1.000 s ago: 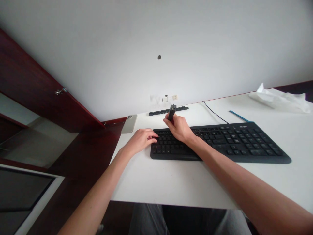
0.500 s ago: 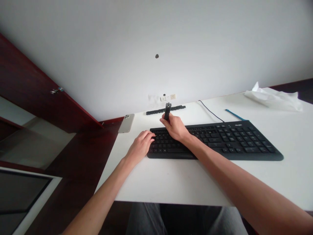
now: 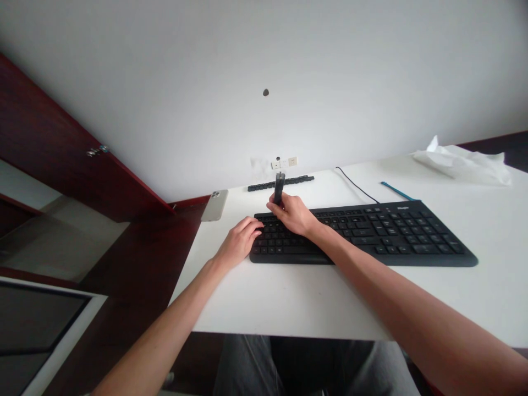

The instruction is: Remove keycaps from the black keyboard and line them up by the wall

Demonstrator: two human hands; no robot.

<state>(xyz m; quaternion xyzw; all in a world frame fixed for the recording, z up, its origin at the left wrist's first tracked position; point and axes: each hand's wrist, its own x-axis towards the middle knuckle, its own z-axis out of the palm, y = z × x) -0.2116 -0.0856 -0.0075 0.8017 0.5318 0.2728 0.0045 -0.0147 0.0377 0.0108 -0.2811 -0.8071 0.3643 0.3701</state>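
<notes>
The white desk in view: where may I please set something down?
The widest bare patch is the white desk strip between the black keyboard and the desk's near edge. Another lies between the blue stick and the crumpled sheet. It is crowded over the keyboard's left half, where the left hand and the right hand holding a dark object sit.
</notes>
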